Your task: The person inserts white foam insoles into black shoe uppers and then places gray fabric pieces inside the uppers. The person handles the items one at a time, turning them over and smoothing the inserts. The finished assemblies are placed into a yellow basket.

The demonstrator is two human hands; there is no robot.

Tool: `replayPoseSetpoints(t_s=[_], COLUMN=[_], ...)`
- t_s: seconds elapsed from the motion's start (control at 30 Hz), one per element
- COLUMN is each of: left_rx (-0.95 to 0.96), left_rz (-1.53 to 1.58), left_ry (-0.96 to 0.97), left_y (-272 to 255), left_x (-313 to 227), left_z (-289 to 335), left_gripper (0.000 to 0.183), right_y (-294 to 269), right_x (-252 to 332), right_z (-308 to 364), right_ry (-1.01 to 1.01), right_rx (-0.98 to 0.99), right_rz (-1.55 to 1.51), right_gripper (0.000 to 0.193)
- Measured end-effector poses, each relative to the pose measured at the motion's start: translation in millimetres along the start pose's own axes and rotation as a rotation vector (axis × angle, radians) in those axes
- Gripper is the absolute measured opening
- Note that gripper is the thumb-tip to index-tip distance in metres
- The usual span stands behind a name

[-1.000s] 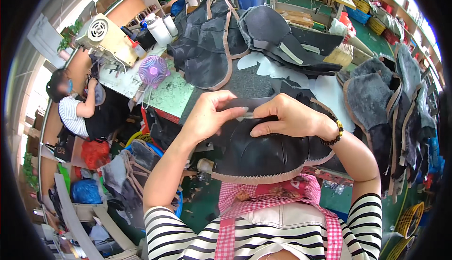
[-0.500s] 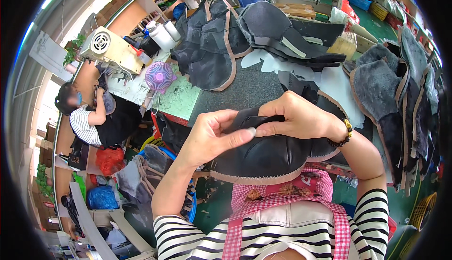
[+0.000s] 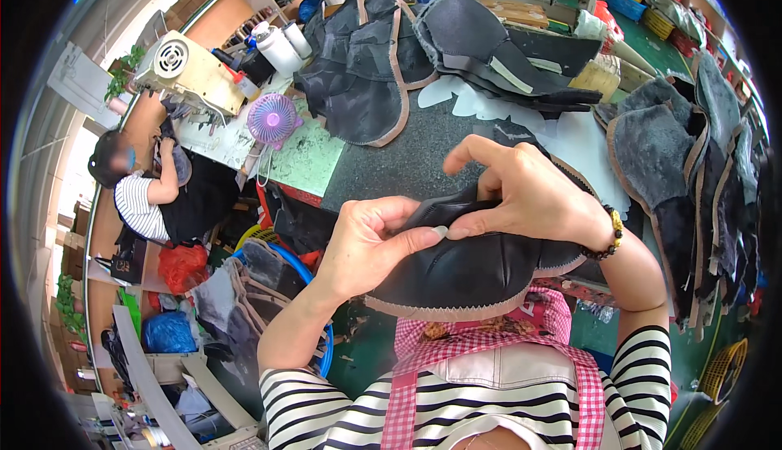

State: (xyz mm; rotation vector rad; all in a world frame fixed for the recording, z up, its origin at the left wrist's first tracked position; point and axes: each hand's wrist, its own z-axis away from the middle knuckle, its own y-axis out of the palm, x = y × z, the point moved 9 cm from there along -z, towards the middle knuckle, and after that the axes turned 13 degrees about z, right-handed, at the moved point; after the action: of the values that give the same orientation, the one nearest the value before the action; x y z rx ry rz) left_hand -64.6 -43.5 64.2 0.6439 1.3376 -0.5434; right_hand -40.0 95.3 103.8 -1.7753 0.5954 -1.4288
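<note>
Held up just above the pink checked apron (image 3: 489, 344): a black, curved leather-like shoe piece with a pinked tan edge (image 3: 468, 275). Left hand (image 3: 366, 242) and right hand (image 3: 529, 193) both pinched on its folded top rim. Looks light, soft, bendable; probably best gripped along that rim, near the fold.

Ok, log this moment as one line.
left hand: grips black leather piece | right hand: pinches its top edge | worktable: behind
</note>
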Motion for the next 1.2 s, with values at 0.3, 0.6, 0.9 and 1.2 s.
replayPoseSetpoints(t_s=[0.3, 0.6, 0.9, 1.2], left_rx=[0.196, 0.252, 0.322, 0.195], left_rz=[0.026, -0.003, -0.475, -0.151], left_ry=[0.015, -0.122, 0.027, 0.123], left_y=[13, 6, 8, -10], left_x=[9, 41, 26, 39], left_z=[7, 16, 13, 17], left_gripper=[0.048, 0.035, 0.028, 0.024], right_y=[14, 19, 27, 28], right_x=[-25, -27, -12, -28], right_z=[6, 9, 6, 22], right_ry=[0.084, 0.142, 0.002, 0.04], right_rx=[0.077, 0.136, 0.1, 0.275], right_rz=[-0.18, -0.309, 0.021, 0.108], right_gripper=[0.033, 0.026, 0.03, 0.076])
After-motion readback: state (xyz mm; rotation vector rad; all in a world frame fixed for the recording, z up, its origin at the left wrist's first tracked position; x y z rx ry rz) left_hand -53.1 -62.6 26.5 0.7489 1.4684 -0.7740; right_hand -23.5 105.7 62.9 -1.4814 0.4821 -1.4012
